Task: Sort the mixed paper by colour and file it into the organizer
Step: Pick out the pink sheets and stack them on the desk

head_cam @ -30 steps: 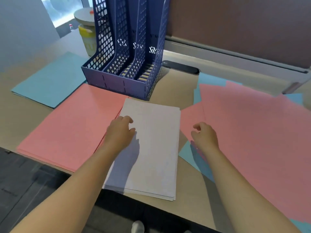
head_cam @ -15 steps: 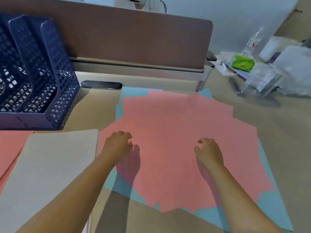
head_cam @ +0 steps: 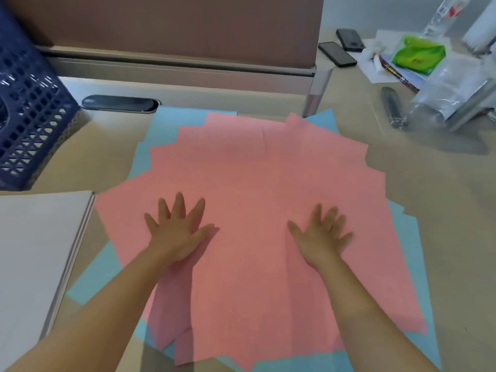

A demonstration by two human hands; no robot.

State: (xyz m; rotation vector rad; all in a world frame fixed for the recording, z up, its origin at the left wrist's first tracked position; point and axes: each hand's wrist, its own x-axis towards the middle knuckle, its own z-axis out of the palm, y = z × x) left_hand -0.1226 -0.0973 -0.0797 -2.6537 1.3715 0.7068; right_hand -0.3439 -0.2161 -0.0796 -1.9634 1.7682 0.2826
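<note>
A: So, working from the left: the blue organizer (head_cam: 29, 114) stands at the far left edge of the desk (head_cam: 442, 210), and a squared-up white stack (head_cam: 35, 259) lies in front of it.

B: And the hands?

A: Both are flat on the fanned pink sheets (head_cam: 255, 183). The left hand (head_cam: 177, 232) lies with fingers spread, gripping nothing; the right hand (head_cam: 322, 237) lies the same way, fingers straight, palm down.

B: What's underneath?

A: Blue sheets (head_cam: 171, 122) poke out all around the pink fan.

B: Then I'd say the step is gathering the pink.

A: Likely. To do it well, press lightly and draw the palms together, so the pink slides into one pile without dragging blue along. Then square the edges before lifting.

B: Anything on the right to avoid?

A: Two phones (head_cam: 343, 47) and plastic bags (head_cam: 451, 87), well apart from the paper.
</note>
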